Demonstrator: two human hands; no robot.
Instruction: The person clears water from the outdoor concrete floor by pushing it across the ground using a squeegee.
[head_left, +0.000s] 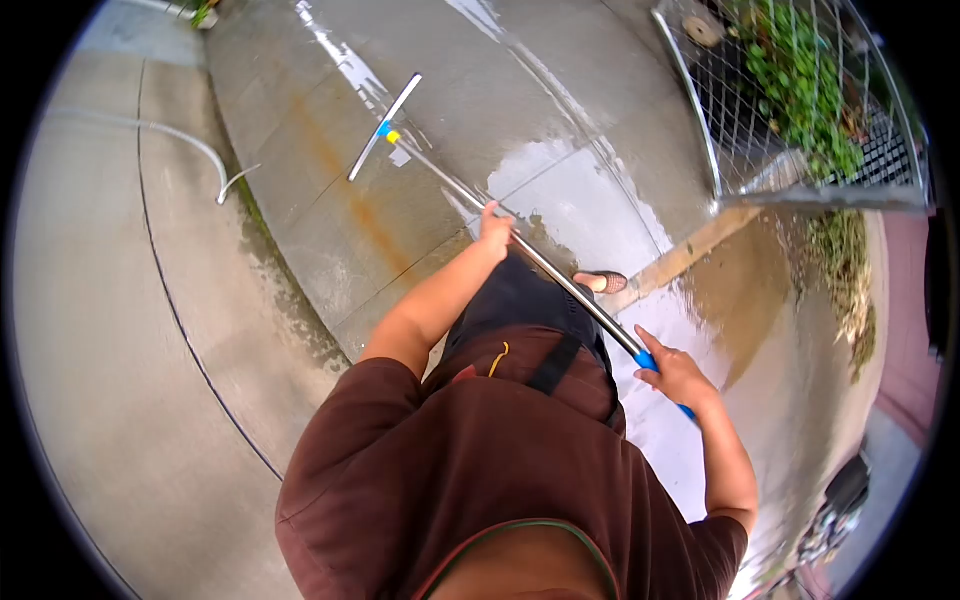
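A floor squeegee (450, 180) with a long metal pole crosses in front of my body. Its straight blade (405, 98) lies on the wet concrete ahead, joined to the pole by a blue and yellow fitting. Around the middle of the pole, my left hand (494, 232) is closed. My right hand (674, 370) grips the blue handle (644, 359) at the near end, with the forefinger stretched along it. The handle's tip shows beyond that hand.
Puddles (560, 195) and wet streaks cover the concrete. A chain-link gate (715, 120) with green plants behind it stands at the upper right, above a wooden strip (690, 260). To the left, a pale hose (190, 137) lies on the paving beyond a mossy edge.
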